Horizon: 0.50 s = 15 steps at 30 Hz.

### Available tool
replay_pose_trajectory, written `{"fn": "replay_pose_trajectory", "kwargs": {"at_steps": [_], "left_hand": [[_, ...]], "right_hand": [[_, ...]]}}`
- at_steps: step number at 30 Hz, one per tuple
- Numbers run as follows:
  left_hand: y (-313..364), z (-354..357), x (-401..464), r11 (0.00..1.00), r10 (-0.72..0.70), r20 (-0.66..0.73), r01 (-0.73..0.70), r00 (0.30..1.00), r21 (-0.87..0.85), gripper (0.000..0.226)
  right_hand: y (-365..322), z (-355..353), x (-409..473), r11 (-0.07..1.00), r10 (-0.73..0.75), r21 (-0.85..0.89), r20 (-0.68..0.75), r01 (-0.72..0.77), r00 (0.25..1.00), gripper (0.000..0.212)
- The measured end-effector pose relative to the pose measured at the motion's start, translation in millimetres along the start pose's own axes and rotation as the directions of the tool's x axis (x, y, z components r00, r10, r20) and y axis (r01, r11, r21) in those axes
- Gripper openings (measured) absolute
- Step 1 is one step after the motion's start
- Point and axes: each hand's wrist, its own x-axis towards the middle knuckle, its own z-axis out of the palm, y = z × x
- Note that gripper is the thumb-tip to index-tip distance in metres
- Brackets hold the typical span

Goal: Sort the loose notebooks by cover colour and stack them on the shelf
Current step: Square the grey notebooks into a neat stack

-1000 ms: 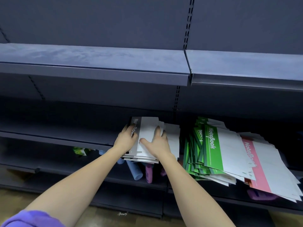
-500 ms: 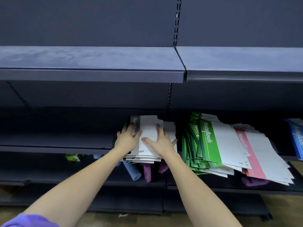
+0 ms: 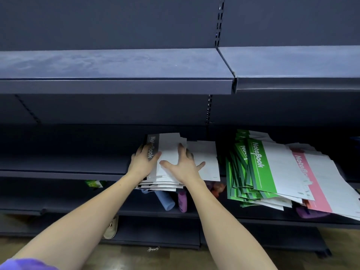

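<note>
A stack of grey-spined notebooks (image 3: 168, 147) lies on the middle shelf (image 3: 68, 164), its front edge hanging over the shelf lip. My left hand (image 3: 143, 162) rests on the stack's left side over the grey spine. My right hand (image 3: 184, 165) lies flat on the top white cover with fingers spread. To the right sits a fanned pile of green notebooks (image 3: 259, 166). Pink notebooks (image 3: 309, 176) lie further right, partly under a green one.
An upper shelf (image 3: 116, 73) juts out overhead. On the lower shelf lie a blue roll (image 3: 165, 200), a purple item (image 3: 182, 201) and a green box (image 3: 94, 183). A slipper (image 3: 111, 228) sits on the wooden floor below.
The view swung slightly right and back. My right hand's fingers have spread wider on the top cover; the grey stack stays in about the same place.
</note>
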Motion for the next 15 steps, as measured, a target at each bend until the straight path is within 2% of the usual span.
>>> {"fn": "replay_pose_trajectory", "kwargs": {"at_steps": [2,5,7,11,15], "left_hand": [[-4.9,-6.0,0.3,1.0,-0.015,0.007,0.015,1.0,-0.014,0.084],[-9.6,-6.7,3.0,0.999,-0.036,0.005,0.036,0.999,-0.021,0.099],[-7.2,-6.5,2.4,1.0,-0.029,0.01,0.029,1.0,-0.012,0.097],[2.3,-4.7,3.7,1.0,-0.003,0.039,0.003,0.999,0.024,0.082],[5.5,-3.5,4.6,0.999,0.035,0.042,-0.036,0.999,0.033,0.076]], "right_hand": [[-6.2,4.5,2.3,1.0,0.007,-0.027,0.017,-0.007,1.0,0.102],[-5.1,-3.1,2.8,0.998,0.015,-0.055,0.019,-0.014,1.0,0.09],[4.7,-12.9,1.3,0.997,0.033,-0.069,-0.024,-0.035,0.999,0.087],[19.1,-26.6,-7.0,0.965,0.2,-0.171,0.001,-0.197,0.98,0.116],[17.7,-23.0,-6.5,0.954,0.235,-0.198,0.038,-0.224,0.971,0.105]]}}
